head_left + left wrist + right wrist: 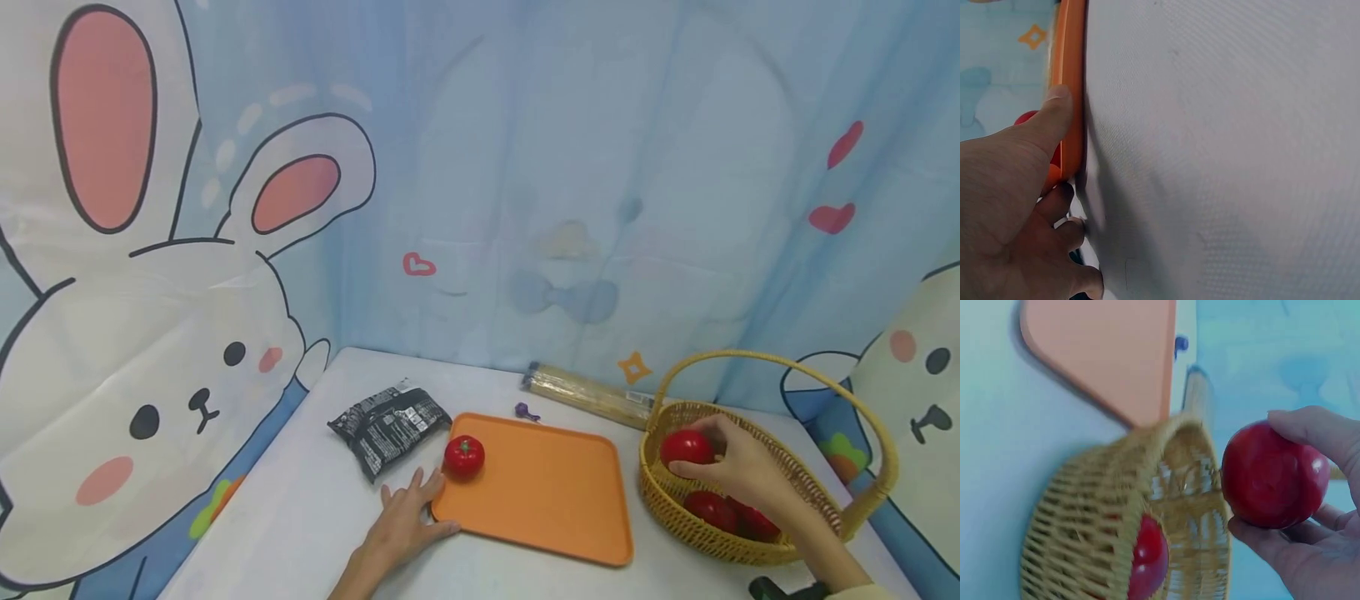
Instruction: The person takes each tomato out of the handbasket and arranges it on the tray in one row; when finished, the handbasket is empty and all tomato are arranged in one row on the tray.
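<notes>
My left hand (405,521) rests at the near left corner of an orange tray (547,492), its fingers spread. In the left wrist view the thumb lies against the tray's edge (1074,62), with other fingers down on the table. A red tomato (464,457) with a green stem sits on the tray's left side. My right hand (738,467) holds a smooth red apple (1274,475) between thumb and fingers, over the wicker basket (675,521). Inside the basket lie more red fruits (711,510), partly hidden by the hand and forearm.
A black printed packet (392,423) lies left of the tray. Behind the tray are a small purple object (527,412) and a long wrapped tan roll (585,393) reaching toward the basket. The basket's tall handle (873,417) arches over it. A printed curtain (480,167) hangs behind the table.
</notes>
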`<state>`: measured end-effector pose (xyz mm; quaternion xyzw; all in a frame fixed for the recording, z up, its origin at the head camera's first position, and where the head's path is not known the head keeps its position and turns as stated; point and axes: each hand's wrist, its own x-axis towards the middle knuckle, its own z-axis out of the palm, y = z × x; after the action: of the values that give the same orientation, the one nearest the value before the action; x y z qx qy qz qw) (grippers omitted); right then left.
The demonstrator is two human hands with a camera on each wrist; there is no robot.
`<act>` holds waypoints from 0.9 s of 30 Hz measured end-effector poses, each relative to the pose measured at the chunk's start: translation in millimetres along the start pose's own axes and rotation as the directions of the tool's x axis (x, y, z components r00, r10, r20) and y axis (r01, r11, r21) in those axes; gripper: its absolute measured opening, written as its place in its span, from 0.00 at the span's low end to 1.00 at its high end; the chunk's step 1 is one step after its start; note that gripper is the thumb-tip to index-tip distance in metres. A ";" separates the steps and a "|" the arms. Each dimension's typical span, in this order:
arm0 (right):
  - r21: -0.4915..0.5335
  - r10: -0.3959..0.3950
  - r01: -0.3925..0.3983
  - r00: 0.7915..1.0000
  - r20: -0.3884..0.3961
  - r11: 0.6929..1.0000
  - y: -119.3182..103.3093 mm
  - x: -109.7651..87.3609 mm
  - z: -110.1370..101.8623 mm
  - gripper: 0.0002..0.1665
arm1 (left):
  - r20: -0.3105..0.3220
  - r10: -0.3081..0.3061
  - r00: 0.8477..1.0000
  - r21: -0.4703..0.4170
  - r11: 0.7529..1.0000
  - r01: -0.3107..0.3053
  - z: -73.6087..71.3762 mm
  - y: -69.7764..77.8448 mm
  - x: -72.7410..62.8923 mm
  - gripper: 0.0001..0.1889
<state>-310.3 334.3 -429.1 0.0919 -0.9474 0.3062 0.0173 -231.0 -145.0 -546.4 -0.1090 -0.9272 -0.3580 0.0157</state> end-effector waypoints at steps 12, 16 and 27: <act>0.257 -0.155 0.163 0.987 -0.050 0.953 -43.7 -30.3 44.1 0.47 | -0.010 0.015 1.000 0.000 1.000 -0.015 -1.3 -2.1 -1.0 0.43; 0.230 -0.208 0.221 0.975 -0.081 0.948 -51.5 -30.9 65.1 0.50 | -0.010 0.016 1.000 -0.003 1.000 -0.016 -1.2 -1.8 -1.5 0.43; 0.487 -0.166 0.132 0.986 0.028 0.864 -70.5 -21.0 120.9 0.42 | -0.001 0.016 1.000 0.007 1.000 -0.016 0.7 -2.3 -0.8 0.43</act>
<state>-273.8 211.1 -488.5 0.1765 -0.8310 0.5273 -0.0151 -230.6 -146.3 -548.6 -0.1160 -0.9275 -0.3549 0.0196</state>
